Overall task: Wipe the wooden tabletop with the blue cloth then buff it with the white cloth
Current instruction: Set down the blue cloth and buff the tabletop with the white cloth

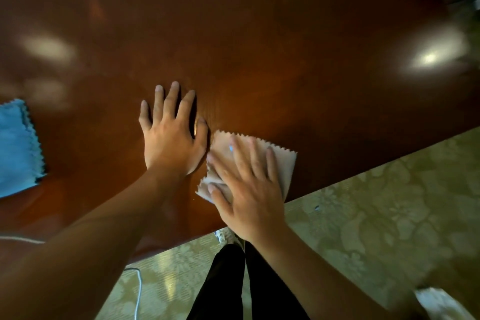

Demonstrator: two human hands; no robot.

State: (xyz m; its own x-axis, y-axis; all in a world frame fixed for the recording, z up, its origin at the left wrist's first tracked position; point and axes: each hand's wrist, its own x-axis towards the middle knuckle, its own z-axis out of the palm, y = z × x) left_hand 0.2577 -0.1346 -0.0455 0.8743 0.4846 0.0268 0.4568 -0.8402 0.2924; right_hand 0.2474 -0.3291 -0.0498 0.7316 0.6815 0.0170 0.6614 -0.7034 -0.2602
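White cloth point(283, 163) half hidden under flat right hand point(249, 189) | blue cloth point(18, 148) cut off | left hand point(168, 138) flat, empty

Where everything's sitting on my table point(259, 34) right now

Left hand point(170, 135) flat mid-table, right hand point(249, 189) just beside it on one cloth point(283, 163) near the front edge, other cloth point(18, 148) far left.
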